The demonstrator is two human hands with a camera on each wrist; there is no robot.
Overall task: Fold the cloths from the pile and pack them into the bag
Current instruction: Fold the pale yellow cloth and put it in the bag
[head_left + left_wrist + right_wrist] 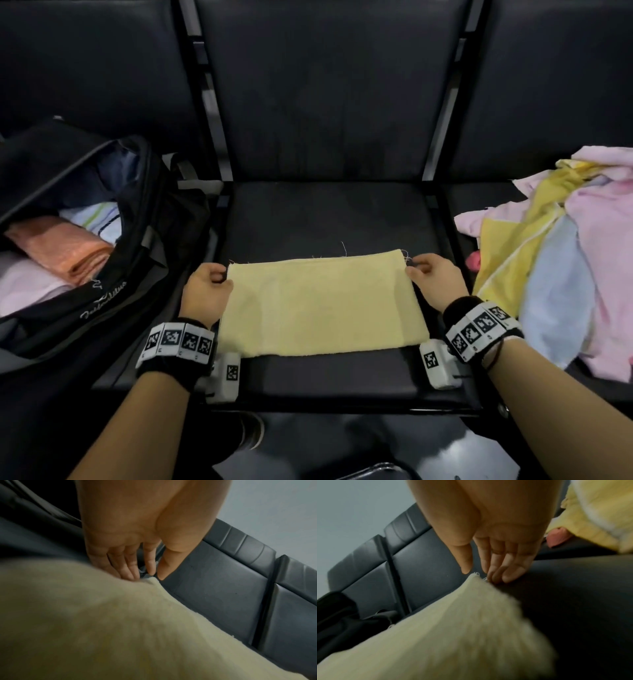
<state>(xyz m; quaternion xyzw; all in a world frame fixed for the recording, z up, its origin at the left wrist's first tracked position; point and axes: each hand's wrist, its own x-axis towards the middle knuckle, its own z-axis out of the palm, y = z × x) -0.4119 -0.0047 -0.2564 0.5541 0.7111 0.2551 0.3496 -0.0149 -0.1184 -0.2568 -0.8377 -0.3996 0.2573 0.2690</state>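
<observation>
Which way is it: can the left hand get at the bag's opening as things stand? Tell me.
Probably yes. The left hand rests at the yellow cloth's far left corner, right beside the bag. The bag gapes open towards it, and nothing lies between them. Folded cloths already fill part of the opening.

Both forearms are bare. Each wrist wears a black band ringed with white square-coded tags, a small white tagged box clipped beside it.
</observation>
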